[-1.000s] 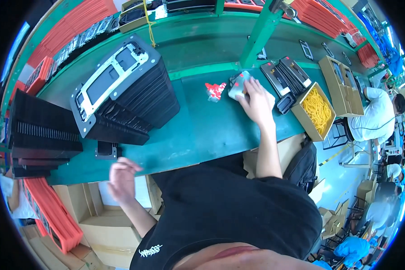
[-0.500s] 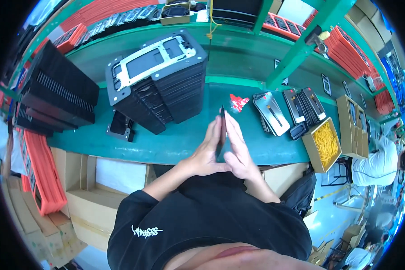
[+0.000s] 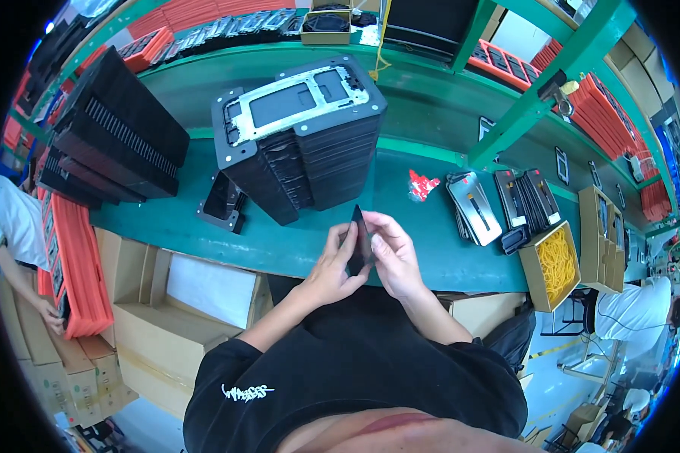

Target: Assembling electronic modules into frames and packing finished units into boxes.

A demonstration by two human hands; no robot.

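1. The green surface (image 3: 461,264) runs across the view, its front edge just before the person.
2. Near its left end rises a tall black slotted stack (image 3: 128,136), leaning in this wide view.
3. Between that stack and the middle, toward the back edge, stands a thick pile of black trays (image 3: 336,162); a silver frame (image 3: 279,109) lies on its top.
4. At the front edge, toward the right, a cardboard box (image 3: 535,283) holds yellow bands (image 3: 557,260).
5. On the right part, behind that box, sit dark panels (image 3: 533,198) and, just left of them, overlapping silvery plates (image 3: 472,211).
6. The left hand (image 3: 331,273) has its fingers and thumb clamped on a thin dark plate (image 3: 358,245); the right hand (image 3: 397,264) grips the opposite side, thumb and fingertips together on it. The plate stands upright on edge between both hands, over the front edge near its middle.
7. Smallest, red pieces (image 3: 421,186) lie toward the back edge, left of the silvery plates and well apart from the hands.
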